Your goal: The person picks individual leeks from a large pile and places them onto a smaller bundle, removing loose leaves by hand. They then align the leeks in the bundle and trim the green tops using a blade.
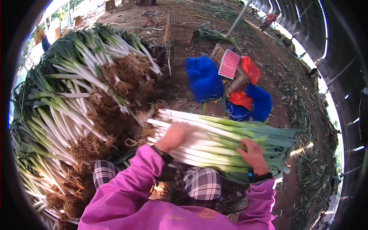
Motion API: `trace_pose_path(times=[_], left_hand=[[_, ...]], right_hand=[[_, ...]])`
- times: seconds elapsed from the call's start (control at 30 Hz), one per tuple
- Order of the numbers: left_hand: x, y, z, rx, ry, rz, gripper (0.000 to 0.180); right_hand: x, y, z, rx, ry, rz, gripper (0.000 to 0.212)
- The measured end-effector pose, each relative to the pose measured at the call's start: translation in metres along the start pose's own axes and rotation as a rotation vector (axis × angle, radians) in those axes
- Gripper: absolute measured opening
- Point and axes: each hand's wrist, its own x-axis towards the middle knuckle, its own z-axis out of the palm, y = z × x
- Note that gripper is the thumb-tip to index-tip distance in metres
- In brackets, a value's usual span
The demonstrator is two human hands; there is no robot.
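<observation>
Across my lap lies a wide bundle of leeks (214, 142), white stalks to the left and green leaves to the right. Dirty roots (143, 129) stick out at its left end. My left hand (175, 137) is over the white stalks near the roots; motion smears its fingers. Over the green part, my right hand (253, 154) touches the bundle, thumb and fingers apart and slightly bent. Left of me spreads a large heap of leeks (69, 103), with roots facing me and leaves pointing outward.
Beyond the bundle, blue net bags (203, 78) and red bags (250, 69) lie around a crate (218, 55) with a red patterned sheet (229, 64). Farther back stands another crate (180, 27). Leaf scraps (303, 115) litter the ground at right. A person (270, 20) is far off.
</observation>
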Motion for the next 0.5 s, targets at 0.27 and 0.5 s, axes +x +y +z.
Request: trace_pose_path(times=[0.27,0.5], left_hand=[[0.006,0.106,-0.021,0.089,0.231,0.104,0.030],[-0.008,0.146,-0.026,-1.145,0.181,-0.443,0.029]], right_hand=[[0.007,-0.035,-0.013,0.312,0.009,0.014,0.018],[-0.004,-0.082,-0.010,0.588,-0.028,0.026,0.026]])
